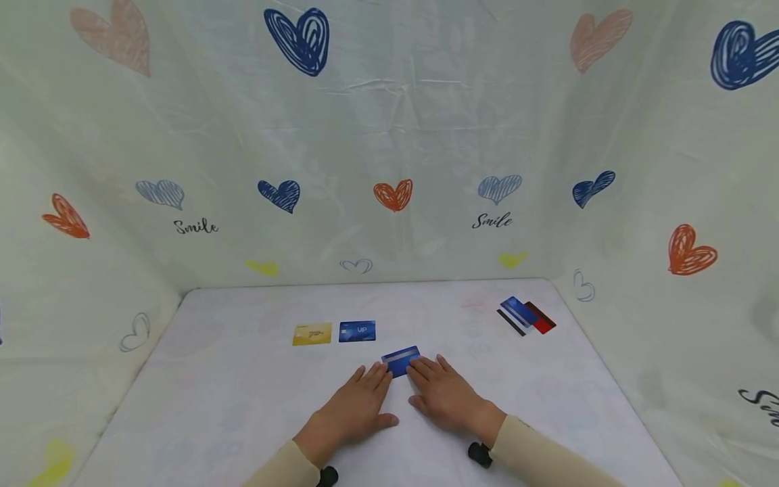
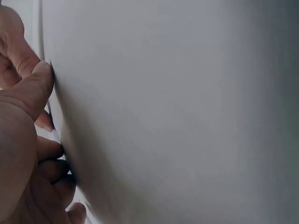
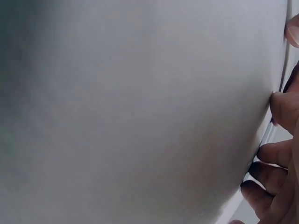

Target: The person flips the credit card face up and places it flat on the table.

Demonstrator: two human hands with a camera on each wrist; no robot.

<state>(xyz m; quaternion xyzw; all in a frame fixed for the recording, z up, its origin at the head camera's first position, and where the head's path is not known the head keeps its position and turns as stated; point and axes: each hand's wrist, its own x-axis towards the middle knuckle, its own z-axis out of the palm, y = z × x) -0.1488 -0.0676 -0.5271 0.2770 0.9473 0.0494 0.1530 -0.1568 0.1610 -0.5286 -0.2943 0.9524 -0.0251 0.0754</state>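
At the left of the group, on the white cloth-covered table (image 1: 231,392), I see a flat, rectangular gold-yellow card (image 1: 312,334). Just beside it on the right lies a dark-blue card marked VIP (image 1: 357,331). Nearer than this pair, the person's left hand (image 1: 359,409) reaches in from a beige sleeve (image 1: 286,467), palm down, fingers fairly straight and thumb spread, fingertips at the left end of a blue card with a pale stripe (image 1: 399,360). That card lies tilted in the middle of the table, its near corners partly hidden by fingers. From the right, the right hand (image 1: 449,399) mirrors this, flat and extended, fingertips touching the right end; neither hand grasps anything. Well apart, at the far right, a second blue striped card (image 1: 518,310) overlaps a red-and-black card (image 1: 543,322) and a white card with a dark stripe (image 1: 510,322), close by the heart-printed white curtain (image 1: 426,135).
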